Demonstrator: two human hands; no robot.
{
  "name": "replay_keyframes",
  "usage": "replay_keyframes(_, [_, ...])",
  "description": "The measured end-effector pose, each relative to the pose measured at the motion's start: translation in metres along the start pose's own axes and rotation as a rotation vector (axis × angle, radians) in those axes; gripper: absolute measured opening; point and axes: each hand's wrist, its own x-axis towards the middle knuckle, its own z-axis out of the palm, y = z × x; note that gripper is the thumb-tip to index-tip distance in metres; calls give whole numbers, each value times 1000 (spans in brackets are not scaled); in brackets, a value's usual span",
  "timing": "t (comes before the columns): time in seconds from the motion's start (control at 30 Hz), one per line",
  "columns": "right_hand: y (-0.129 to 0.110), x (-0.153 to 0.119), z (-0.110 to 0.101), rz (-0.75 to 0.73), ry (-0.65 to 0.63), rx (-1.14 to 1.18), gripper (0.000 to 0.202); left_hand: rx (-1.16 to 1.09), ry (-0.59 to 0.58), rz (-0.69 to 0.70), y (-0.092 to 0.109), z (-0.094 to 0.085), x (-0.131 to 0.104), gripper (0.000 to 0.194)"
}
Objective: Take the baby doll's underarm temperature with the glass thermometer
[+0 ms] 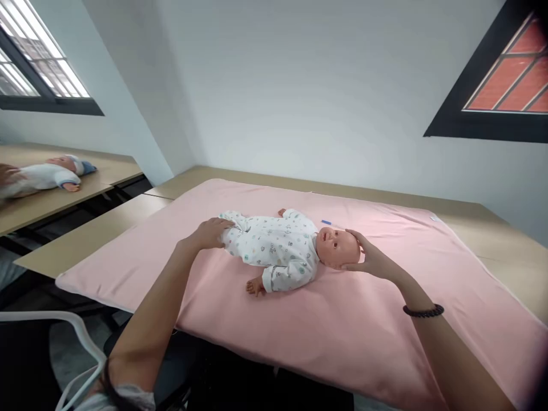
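Observation:
A baby doll (274, 237) in a white printed sleepsuit lies on its back on a pink cloth (299, 331), its head to the right and its legs to the left. My left hand (214, 233) rests over the doll's lower legs, fingers curled onto them; the feet are largely hidden beneath it. Around the crown of the doll's bald head is my right hand (372, 260), with thumb and fingers on opposite sides. One doll arm stretches toward me, its small hand on the cloth. A small blue object (326, 222) lies beyond the doll's neck.
The cloth covers most of a wooden table (483, 220) against a white wall. On another table (98, 162) at the left lies a second doll (47, 174) in white and blue, touched by someone's hand (8, 174). A white curved chair frame (72, 319) stands at lower left.

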Motion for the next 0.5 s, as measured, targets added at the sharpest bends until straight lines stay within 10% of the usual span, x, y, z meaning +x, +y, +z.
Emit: replay_keyframes(0.5, [28,11,-21,40,-120,29,81,94,-53,-54,-28,26,-23,56])
